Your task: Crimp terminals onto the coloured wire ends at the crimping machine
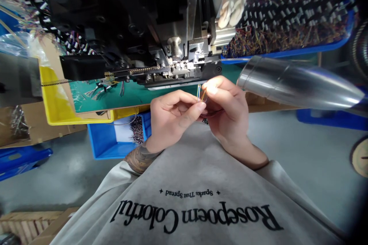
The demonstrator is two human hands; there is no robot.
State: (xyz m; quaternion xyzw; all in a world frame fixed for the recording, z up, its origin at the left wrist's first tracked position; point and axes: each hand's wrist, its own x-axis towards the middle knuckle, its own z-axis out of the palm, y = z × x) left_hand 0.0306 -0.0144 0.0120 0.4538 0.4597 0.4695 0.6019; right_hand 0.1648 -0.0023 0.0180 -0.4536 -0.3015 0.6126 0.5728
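Observation:
Thin coloured wires (198, 92), among them blue, white and orange ones, stick up between my two hands in front of the machine. My left hand (175, 116) pinches them between thumb and forefinger. Close beside it, my right hand (227, 103) is closed, its thumb and forefinger together at the orange strands. A darker length of the wires passes under my fingers and is mostly hidden. Just beyond my fingertips is the crimping machine (181, 67), with small metal tooling and a terminal strip (143, 70) feeding in from the left.
A shiny metal cone (287, 82) juts out at the right. Blue bins (287, 54) of wire bundles stand behind and below. Cut wire pieces (99, 90) lie on the green bench top (135, 99), above a yellow bin (54, 99).

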